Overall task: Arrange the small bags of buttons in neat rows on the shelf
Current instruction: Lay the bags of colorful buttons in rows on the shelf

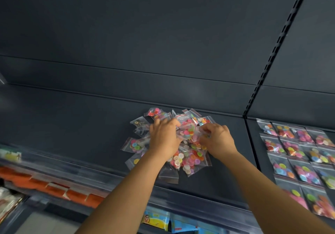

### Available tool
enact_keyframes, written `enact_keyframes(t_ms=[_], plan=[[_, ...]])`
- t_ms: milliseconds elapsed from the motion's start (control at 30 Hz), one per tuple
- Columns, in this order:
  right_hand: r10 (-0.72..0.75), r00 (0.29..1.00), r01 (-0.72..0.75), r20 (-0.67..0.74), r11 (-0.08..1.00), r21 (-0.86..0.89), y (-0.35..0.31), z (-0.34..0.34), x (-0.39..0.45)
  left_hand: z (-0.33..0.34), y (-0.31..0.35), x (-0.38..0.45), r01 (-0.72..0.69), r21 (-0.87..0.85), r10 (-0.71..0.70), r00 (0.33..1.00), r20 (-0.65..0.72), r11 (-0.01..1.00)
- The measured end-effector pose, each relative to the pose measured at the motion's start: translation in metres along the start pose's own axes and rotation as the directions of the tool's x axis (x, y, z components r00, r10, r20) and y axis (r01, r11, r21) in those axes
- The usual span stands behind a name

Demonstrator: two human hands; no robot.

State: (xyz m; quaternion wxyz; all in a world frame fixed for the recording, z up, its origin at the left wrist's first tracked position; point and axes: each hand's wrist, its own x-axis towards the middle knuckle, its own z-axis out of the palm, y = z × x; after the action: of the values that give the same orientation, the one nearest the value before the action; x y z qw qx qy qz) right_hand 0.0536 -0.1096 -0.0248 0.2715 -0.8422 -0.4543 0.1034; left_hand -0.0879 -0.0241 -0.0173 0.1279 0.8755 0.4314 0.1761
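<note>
Hands both curl into my loose pile of button bags (183,143) mid-shelf (72,121): left hand (164,137) and right hand (217,141) seemingly pinching bags; neat rows (299,152) lie right

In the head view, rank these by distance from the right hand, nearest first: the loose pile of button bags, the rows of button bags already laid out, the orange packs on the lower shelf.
1. Loose pile of button bags: under the right hand, fingers in it.
2. Laid-out rows of button bags: on the shelf section to its right.
3. Orange packs: far left, on the lower shelf.
</note>
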Motion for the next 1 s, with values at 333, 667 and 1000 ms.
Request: enact_keyframes(t_ms=[333, 667, 1000], plan=[[0.108, 0.987, -0.052, -0.122, 0.917, 0.395, 0.0, -0.022, -0.015, -0.01, 0.012, 0.0, -0.099, -0.394, 0.038, 0.986, -0.161, 0.914], [0.305, 0.947, -0.153, -0.095, 0.693, 0.704, 0.03, -0.077, -0.053, -0.003, 0.079, -0.012, 0.033, -0.722, 0.006, 0.999, 0.051, 0.691], [0.388, 0.919, -0.195, -0.074, 0.607, 0.77, 0.125, -0.147, -0.1, 0.04, 0.178, -0.04, 0.106, -0.747, 0.054, 0.981, 0.186, 0.656]])
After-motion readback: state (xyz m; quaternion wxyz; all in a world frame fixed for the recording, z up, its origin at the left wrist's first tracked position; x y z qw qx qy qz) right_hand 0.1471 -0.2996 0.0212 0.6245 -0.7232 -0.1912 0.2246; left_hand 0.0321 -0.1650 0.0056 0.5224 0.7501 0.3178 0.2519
